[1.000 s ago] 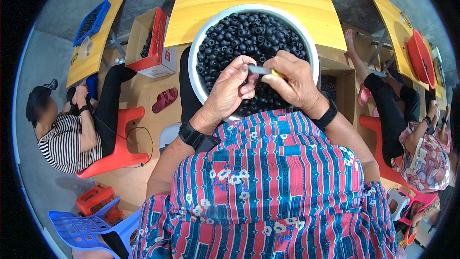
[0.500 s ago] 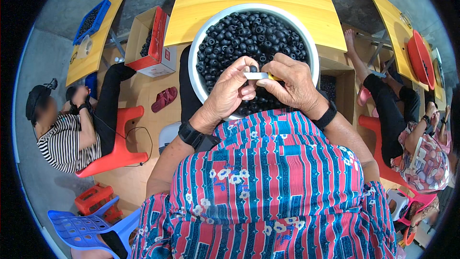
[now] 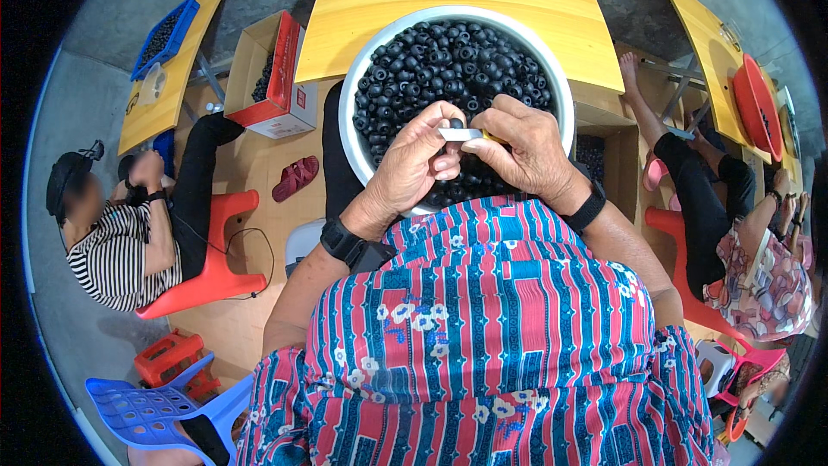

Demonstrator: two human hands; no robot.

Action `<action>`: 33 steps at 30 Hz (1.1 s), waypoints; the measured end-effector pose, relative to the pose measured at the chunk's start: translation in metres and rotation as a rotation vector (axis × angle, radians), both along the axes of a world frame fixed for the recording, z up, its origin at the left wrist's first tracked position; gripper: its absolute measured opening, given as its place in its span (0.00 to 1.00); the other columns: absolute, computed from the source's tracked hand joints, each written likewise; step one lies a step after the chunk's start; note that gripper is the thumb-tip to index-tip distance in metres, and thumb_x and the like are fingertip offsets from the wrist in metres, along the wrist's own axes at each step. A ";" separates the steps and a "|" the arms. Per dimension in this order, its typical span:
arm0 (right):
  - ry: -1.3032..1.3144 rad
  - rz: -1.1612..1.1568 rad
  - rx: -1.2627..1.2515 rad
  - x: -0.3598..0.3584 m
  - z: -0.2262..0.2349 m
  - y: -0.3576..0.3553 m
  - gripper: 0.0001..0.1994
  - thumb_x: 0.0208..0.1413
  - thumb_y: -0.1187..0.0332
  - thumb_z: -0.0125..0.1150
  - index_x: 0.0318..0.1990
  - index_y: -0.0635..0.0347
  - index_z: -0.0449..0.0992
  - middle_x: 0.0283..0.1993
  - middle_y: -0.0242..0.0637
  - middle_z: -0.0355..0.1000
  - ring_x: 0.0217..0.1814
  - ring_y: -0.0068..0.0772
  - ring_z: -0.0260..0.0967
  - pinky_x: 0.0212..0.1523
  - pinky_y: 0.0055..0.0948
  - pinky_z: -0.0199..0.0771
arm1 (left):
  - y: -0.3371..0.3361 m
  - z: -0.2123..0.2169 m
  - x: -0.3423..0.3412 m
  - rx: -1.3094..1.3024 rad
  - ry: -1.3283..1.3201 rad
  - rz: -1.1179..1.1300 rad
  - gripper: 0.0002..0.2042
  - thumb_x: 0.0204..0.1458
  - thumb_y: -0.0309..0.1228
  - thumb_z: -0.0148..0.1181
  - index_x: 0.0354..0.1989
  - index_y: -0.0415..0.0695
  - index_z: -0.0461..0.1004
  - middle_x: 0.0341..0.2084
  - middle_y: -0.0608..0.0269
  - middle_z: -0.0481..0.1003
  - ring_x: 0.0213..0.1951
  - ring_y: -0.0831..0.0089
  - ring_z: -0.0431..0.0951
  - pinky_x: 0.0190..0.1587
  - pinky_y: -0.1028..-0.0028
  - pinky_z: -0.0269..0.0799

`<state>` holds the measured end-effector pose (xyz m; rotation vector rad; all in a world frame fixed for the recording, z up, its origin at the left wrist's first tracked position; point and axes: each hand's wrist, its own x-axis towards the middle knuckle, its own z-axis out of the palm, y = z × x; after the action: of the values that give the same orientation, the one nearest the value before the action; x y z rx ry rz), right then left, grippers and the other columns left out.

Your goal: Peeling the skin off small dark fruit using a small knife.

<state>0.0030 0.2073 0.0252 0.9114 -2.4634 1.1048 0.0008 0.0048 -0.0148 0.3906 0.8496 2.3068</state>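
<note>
Knife (image 3: 462, 135), beside black piece (image 3: 456, 122), over basin (image 3: 457, 14); rim (image 3: 348, 112) well apart

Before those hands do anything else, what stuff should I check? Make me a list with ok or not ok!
1. Right hand holding the knife by its yellow handle: ok.
2. Left hand pinching one dark round piece: ok.
3. Blade well away from the left hand's fingers: not ok, its tip is right beside them.
4. Blade touching the pinched piece: cannot tell, too small to see.
5. Bowl of black pieces below both hands: ok.
6. Bowl steady: cannot tell, what holds it up is hidden.
</note>
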 end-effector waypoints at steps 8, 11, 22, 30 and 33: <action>-0.016 -0.075 -0.012 -0.004 -0.008 -0.003 0.10 0.52 0.61 0.64 0.32 0.58 0.76 0.27 0.41 0.66 0.31 0.48 0.70 0.29 0.41 0.70 | 0.003 0.004 0.000 -0.081 0.016 0.106 0.10 0.67 0.38 0.45 0.44 0.45 0.66 0.28 0.71 0.61 0.25 0.88 0.58 0.28 0.84 0.57; -0.041 -0.111 -0.004 -0.001 -0.003 -0.005 0.10 0.53 0.61 0.64 0.31 0.58 0.76 0.28 0.42 0.68 0.31 0.49 0.70 0.31 0.41 0.70 | 0.003 0.004 0.001 -0.107 -0.030 0.132 0.11 0.66 0.39 0.46 0.44 0.45 0.66 0.28 0.71 0.61 0.25 0.87 0.57 0.28 0.84 0.57; -0.097 -0.068 -0.224 -0.009 -0.006 0.002 0.10 0.51 0.65 0.66 0.37 0.61 0.78 0.31 0.44 0.72 0.33 0.46 0.71 0.36 0.36 0.71 | 0.003 0.009 0.006 -0.038 -0.009 0.071 0.10 0.67 0.38 0.44 0.45 0.45 0.64 0.30 0.70 0.61 0.26 0.84 0.57 0.29 0.83 0.58; 0.014 0.010 -0.020 0.003 0.002 -0.006 0.21 0.48 0.65 0.68 0.52 0.50 0.77 0.27 0.38 0.68 0.28 0.40 0.70 0.29 0.34 0.72 | 0.006 0.007 0.006 -0.093 -0.023 0.096 0.10 0.67 0.37 0.45 0.48 0.45 0.65 0.32 0.72 0.65 0.26 0.87 0.57 0.29 0.84 0.58; 0.071 -0.001 0.010 0.003 -0.001 -0.006 0.24 0.46 0.66 0.68 0.55 0.48 0.76 0.25 0.36 0.65 0.26 0.39 0.69 0.27 0.34 0.71 | 0.006 0.005 0.007 -0.071 -0.047 0.116 0.09 0.66 0.35 0.45 0.48 0.46 0.66 0.32 0.73 0.66 0.26 0.88 0.58 0.29 0.85 0.58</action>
<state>0.0064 0.2012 0.0238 0.9362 -2.4137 1.0429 0.0074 0.0108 -0.0099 0.2617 0.9506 2.3740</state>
